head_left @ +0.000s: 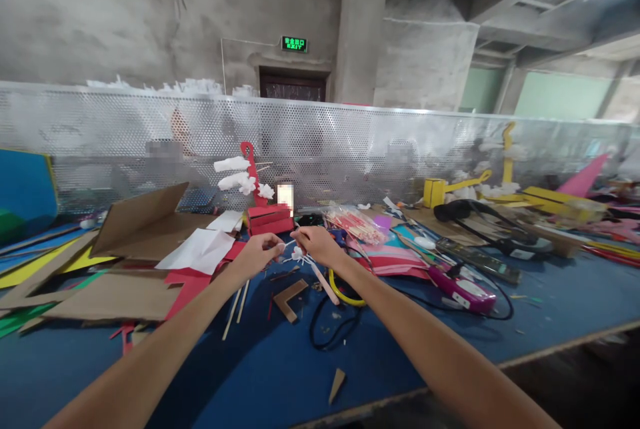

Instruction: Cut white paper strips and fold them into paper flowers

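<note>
Blue table (377, 365) lies nearest, a cardboard scrap (337, 385) at five o'clock. At the dial's centre, left hand (264, 251) and right hand (319, 245) pinch a thin white strip (289, 243) between fingertips, a white tuft (298, 254) just below; beyond stand a red box (265, 223) at eleven and a metal screen (320, 145) at twelve.

L hand (264, 249) & R hand (319, 245) — bare, forearms (190, 325) too

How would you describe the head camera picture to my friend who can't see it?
A person's left hand and right hand pinch at a small white piece above a cluttered blue table. Cardboard and white paper lie nearby, with a red box beyond. Behind stands a perforated metal panel, below a green exit sign.
</note>
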The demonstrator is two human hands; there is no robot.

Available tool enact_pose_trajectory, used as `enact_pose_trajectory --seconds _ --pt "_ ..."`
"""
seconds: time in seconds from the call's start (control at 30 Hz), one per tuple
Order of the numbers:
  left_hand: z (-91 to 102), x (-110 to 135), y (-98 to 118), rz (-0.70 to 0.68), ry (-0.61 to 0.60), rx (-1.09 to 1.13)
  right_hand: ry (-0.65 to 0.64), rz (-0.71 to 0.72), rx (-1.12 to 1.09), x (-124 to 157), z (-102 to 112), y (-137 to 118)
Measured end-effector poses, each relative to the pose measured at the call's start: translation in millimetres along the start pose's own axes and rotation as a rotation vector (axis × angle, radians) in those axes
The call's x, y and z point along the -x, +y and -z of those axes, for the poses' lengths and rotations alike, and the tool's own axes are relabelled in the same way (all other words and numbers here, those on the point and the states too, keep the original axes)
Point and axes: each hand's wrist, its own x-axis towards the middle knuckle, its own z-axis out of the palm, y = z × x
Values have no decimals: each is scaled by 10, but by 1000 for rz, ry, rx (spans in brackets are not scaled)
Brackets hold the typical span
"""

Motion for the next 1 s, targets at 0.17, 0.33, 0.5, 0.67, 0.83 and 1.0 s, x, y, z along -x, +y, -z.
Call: enact_pose_trajectory --seconds 0.17,0.33,0.5,0.67,0.83,1.0 --pt "14 18 5 32 -6 -14 -19 13 -3 34 42 -52" --pt "12 39 22 65 -15 -30 -22 116 -93 69 76 -111" --pt "5 30 1 52 -29 -47 -19 171 -19 54 51 -97" --pt "20 11 -38 32 -30 -67 -16 174 74 18 44 -44" --pt "25 27 6 60 -36 -71 -131 143 131 10 65 -33" --pt "34 21 -21 44 -27 -83 -137 164 72 30 74 -14"
